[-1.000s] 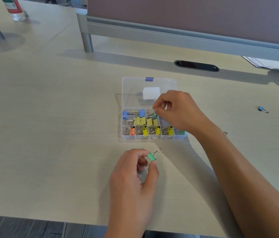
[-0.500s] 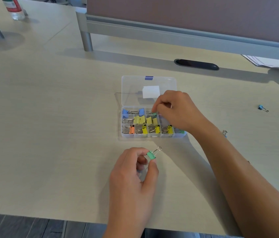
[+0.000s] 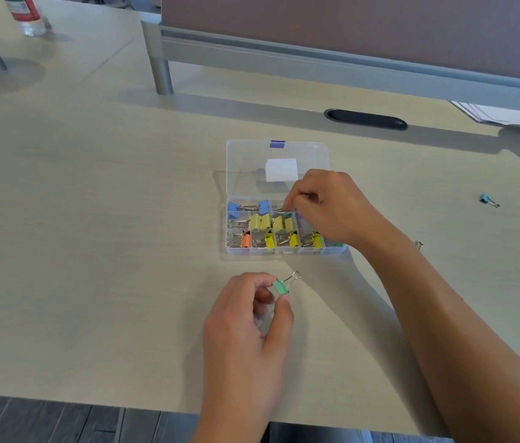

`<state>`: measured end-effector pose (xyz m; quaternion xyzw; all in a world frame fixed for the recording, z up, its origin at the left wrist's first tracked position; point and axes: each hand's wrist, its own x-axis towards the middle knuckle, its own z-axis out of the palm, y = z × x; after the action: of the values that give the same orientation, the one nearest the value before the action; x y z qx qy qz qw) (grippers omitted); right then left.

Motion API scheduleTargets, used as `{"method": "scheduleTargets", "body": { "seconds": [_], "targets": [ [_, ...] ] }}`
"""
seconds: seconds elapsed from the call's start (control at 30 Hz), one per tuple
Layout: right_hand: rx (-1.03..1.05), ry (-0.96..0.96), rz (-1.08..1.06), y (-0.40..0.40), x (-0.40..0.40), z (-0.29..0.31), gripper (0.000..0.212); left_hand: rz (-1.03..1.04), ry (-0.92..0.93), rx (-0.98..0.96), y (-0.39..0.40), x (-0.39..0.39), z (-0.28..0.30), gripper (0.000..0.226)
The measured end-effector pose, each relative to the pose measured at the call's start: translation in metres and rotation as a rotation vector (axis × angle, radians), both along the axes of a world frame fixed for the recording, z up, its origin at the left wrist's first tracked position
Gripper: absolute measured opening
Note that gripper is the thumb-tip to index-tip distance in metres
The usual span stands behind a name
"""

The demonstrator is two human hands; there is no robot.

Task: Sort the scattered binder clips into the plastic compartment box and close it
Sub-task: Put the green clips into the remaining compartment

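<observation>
Little has moved: left hand [image 3: 245, 318] still pinches green clip [image 3: 281, 286]; right hand [image 3: 332, 207] fingertips curl into box [image 3: 284, 247].

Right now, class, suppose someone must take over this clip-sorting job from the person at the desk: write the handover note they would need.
Left hand: pinches a green binder clip above the table, in front of the box.
Right hand: fingertips down in the back row of the compartment box; what its grip holds, if anything, is hidden.
Box: lid open and folded back. Blue, yellow and orange clips already sit in compartments.
Left to do: place the green clip, gather the blue clips still scattered on the table to the right, then close the lid.
</observation>
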<state>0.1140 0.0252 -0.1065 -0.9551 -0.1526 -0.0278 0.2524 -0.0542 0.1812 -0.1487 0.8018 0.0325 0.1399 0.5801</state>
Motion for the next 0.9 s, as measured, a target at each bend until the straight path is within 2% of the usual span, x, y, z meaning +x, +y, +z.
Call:
{"method": "scheduleTargets", "body": {
  "seconds": [0.07,0.17,0.23,0.37,0.7,0.83,0.9],
  "targets": [
    [0.044,-0.007,-0.024,0.000,-0.004,0.005,0.034,0.006,0.005,-0.012,0.000,0.001,0.001,0.026],
    [0.223,0.015,-0.055,-0.002,-0.020,0.017,0.030,0.018,0.022,-0.067,0.001,0.001,0.003,0.030],
    [0.337,0.093,-0.014,-0.003,-0.038,0.022,0.023,0.030,0.025,-0.102,0.001,0.001,0.004,0.031],
    [0.404,0.223,0.100,-0.007,-0.074,0.015,0.005,0.041,0.020,-0.153,0.002,0.002,0.004,0.031],
    [0.543,0.349,0.158,-0.011,-0.104,0.001,0.020,0.051,0.031,-0.204,0.002,0.001,0.007,0.035],
    [0.507,0.410,0.220,-0.009,-0.107,0.003,0.036,0.080,0.027,-0.294,0.004,0.001,0.010,0.034],
    [0.488,0.397,0.215,-0.009,-0.108,0.002,0.038,0.091,0.026,-0.323,0.004,0.001,0.010,0.034]
  ]
}}
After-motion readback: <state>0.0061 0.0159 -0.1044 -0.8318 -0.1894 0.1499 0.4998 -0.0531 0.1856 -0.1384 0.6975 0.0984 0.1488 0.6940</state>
